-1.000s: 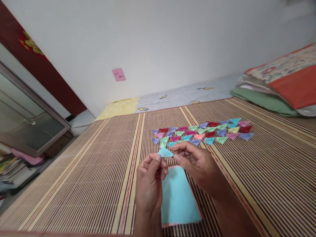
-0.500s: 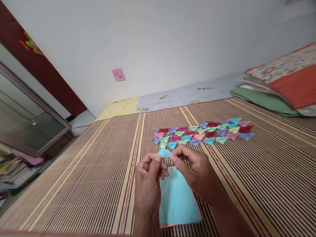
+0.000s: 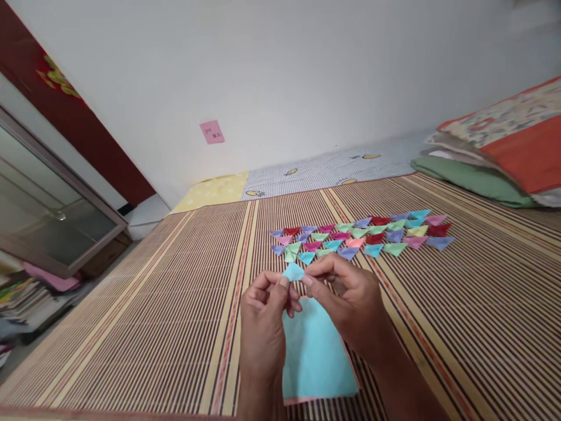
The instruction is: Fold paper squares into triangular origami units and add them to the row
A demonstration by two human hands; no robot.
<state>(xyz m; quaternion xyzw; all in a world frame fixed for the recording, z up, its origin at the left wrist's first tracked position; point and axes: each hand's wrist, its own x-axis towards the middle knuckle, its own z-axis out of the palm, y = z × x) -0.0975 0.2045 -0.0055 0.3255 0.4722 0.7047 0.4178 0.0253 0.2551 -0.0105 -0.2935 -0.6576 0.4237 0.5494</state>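
Observation:
A small light-blue folded paper (image 3: 293, 271) is pinched between my two hands, its pointed top turned away from me. My left hand (image 3: 266, 316) grips its left corner between thumb and fingers. On the opposite corner, the thumb and forefinger of my right hand (image 3: 348, 298) are closed. Below them lies a larger light-blue sheet (image 3: 322, 356) with a pink edge showing beneath it, partly covered by my hands. Just beyond my fingertips, several small folded paper triangles (image 3: 339, 235) in many colours lie in rows.
A striped bamboo mat (image 3: 144, 327) covers the bed. Folded bedding (image 3: 495, 152) is stacked at the far right. Patterned cloth (image 3: 315, 169) runs along the white wall (image 3: 307, 70), which bears a pink note (image 3: 212, 132). On the left are a glass-paned door (image 3: 52, 199) and books (image 3: 26, 298).
The view has shifted very slightly. Both hands keep their pinch, and the small blue paper's upper part looks a little more raised and rounded than before.

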